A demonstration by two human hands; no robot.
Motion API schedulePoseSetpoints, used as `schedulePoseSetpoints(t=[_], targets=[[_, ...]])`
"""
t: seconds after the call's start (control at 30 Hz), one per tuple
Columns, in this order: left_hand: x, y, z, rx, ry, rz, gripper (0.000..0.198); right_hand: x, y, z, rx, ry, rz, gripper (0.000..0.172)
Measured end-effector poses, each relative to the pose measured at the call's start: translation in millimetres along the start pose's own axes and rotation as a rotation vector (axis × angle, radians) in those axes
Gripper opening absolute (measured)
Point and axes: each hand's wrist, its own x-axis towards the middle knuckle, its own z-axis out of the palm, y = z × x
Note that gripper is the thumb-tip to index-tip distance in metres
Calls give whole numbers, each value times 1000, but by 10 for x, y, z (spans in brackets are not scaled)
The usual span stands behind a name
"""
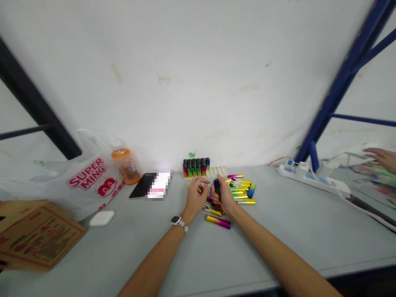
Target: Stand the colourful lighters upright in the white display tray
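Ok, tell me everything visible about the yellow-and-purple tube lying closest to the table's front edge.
The yellow-and-purple tube is slim and straight, with a shiny, metallic-looking surface that runs from yellow at its left end to purple at its right. It lies slightly slanted on the grey tabletop, between the person's forearms; no hand touches it. Whether its ends are open can't be made out.

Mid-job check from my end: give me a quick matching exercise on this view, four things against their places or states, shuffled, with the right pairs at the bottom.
Things
1. Right hand
2. White tray
3. Bottle
4. Watch

Places or states
A. Beside the shopping bag
B. Holding a dark-topped tube
C. At the left wrist
D. Upright tubes standing on its left part

Pairs: 1-B, 2-D, 3-A, 4-C
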Motion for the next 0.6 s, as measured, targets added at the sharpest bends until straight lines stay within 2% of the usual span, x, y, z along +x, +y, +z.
schedulePoseSetpoints(t=[0.23,0.47,0.6], targets=[[-31,-7,26,36,-63,54,15,-18,33,-35,1,-25,-51,52],[-27,-22,28,44,-69,66,15,-2,39,6,-119,164,-86,45],[-25,-17,25,48,-68,76,14,-13,37,33,-167,192,-136,40]])
